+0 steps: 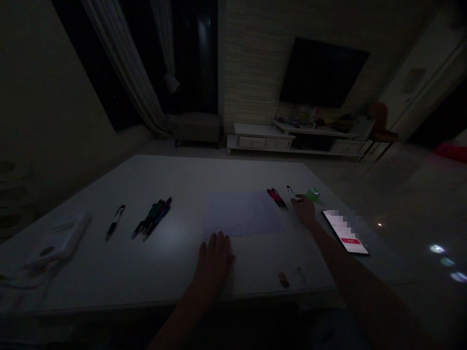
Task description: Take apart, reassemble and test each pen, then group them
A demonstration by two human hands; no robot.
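My left hand [214, 257] lies flat, its fingers stretched out over the near edge of a sheet of paper [237, 211]. Small dense marks cover the paper's lower and right parts. To the right, my right hand [305, 211] has its fingers closed at the near end of a black-and-white pen [290, 191]. The fingers partly hide that pen. Just left of it lie several red-and-black pens [277, 198] side by side. A green translucent object [313, 194] stands right beyond my right hand; its kind is unclear in the dim light.
Several dark pens [152, 218] and one separate pen [115, 222] lie on the left of the white table [175, 272]. A white box-like device [60, 240] with cables sits at the far left. A lit phone [345, 232] lies right of my right forearm. Small items [283, 279] rest near the front edge.
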